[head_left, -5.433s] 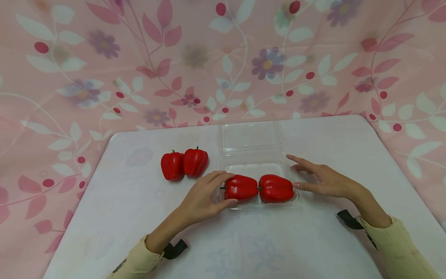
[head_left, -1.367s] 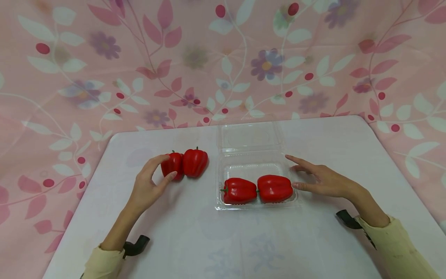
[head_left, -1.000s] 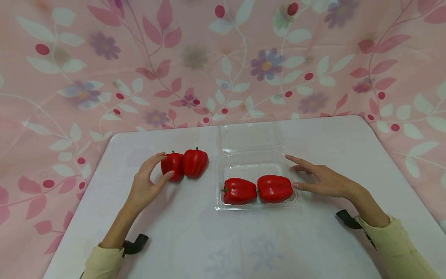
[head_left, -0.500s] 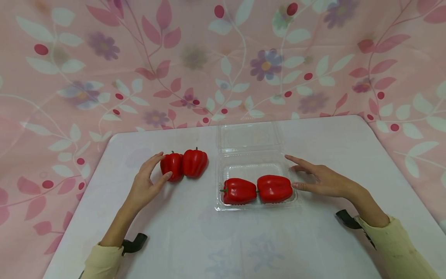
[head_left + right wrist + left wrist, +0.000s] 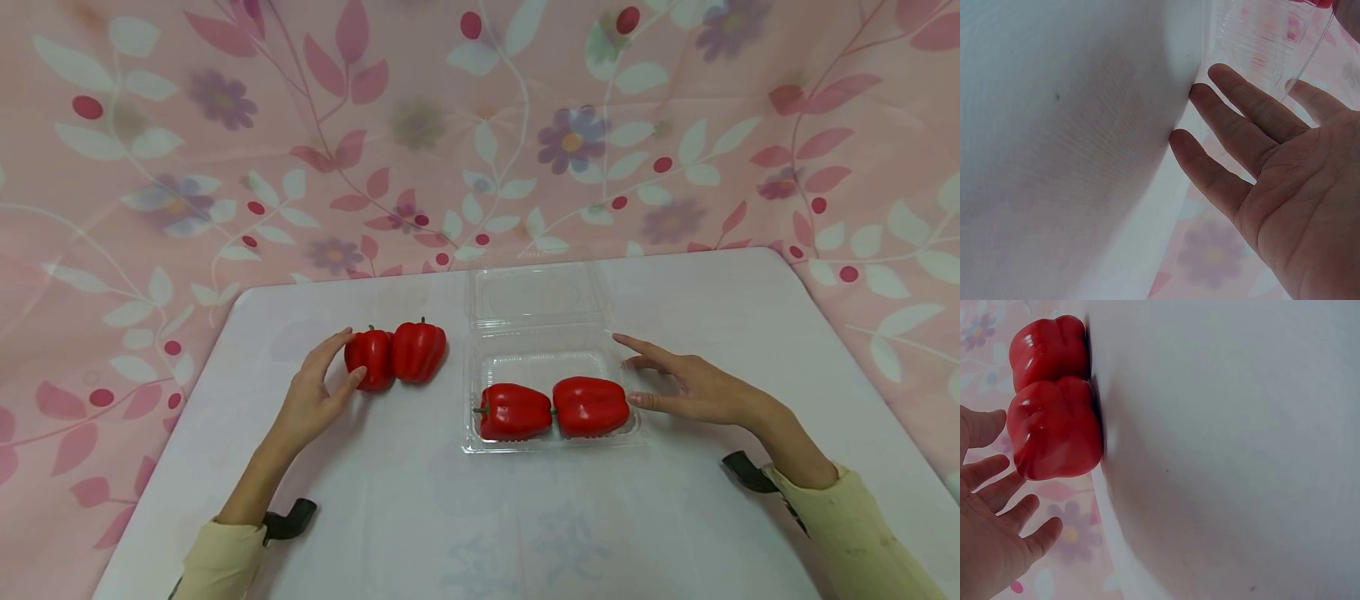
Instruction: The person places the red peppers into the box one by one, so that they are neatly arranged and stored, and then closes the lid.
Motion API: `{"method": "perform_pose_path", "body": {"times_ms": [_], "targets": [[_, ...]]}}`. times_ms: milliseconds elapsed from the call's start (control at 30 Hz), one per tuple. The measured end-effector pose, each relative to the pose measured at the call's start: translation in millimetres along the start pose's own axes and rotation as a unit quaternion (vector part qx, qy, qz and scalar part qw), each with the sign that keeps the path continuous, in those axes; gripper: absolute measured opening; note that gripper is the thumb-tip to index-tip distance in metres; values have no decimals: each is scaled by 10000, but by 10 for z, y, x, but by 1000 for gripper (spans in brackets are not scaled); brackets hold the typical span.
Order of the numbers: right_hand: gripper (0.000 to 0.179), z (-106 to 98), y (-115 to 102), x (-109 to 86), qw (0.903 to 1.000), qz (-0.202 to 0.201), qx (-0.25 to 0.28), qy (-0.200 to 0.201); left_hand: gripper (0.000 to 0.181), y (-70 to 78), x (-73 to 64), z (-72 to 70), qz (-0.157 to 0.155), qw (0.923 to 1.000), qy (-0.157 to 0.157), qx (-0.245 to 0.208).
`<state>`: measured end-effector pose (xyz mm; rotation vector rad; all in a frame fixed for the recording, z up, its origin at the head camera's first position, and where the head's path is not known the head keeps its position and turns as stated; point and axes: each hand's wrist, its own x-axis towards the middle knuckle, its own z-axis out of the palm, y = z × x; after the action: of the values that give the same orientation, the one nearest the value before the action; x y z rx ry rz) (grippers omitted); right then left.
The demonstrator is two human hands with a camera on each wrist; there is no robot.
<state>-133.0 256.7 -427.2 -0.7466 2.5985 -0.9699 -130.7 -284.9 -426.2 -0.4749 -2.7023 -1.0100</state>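
Two red bell peppers stand side by side on the table at left, a left one (image 5: 370,359) and a right one (image 5: 419,352). My left hand (image 5: 311,398) is at the left pepper's outer side, fingers spread and not wrapped round it; in the left wrist view its fingertips (image 5: 999,420) come very near the pepper (image 5: 1054,428). A clear plastic clamshell box (image 5: 547,364) lies with its lid up. Inside, along its front, lie two more bell peppers, one (image 5: 517,412) left and one (image 5: 592,407) right. My right hand (image 5: 693,388) rests with extended fingers beside the box's right edge.
The white-covered table (image 5: 420,517) has rounded back corners. Behind it hangs a pink floral cloth (image 5: 420,125). The box's lid (image 5: 538,293) leans back toward that cloth. A black wrist mount (image 5: 291,521) sticks out from the left sleeve, another (image 5: 748,472) from the right.
Several seconds ago my left hand held the left pepper in the box; it has since let go and moved left to the peppers on the table. My right hand has stayed put.
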Motion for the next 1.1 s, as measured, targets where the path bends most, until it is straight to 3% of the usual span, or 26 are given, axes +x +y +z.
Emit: {"method": "perform_pose_path", "body": {"times_ms": [500,767,1100], "targets": [[83,10,-5,-4,10000,14,-44,7,55,-1,-11,-1,-162,9997,-201,-28],[82,10,-2,-6,9999,14,-130,11,53,-4,-5,-14,-56,9999,-139,-8],[83,4,-6,-1,9999,24,-139,-6,55,0,-7,-64,-177,9998,-34,101]]}}
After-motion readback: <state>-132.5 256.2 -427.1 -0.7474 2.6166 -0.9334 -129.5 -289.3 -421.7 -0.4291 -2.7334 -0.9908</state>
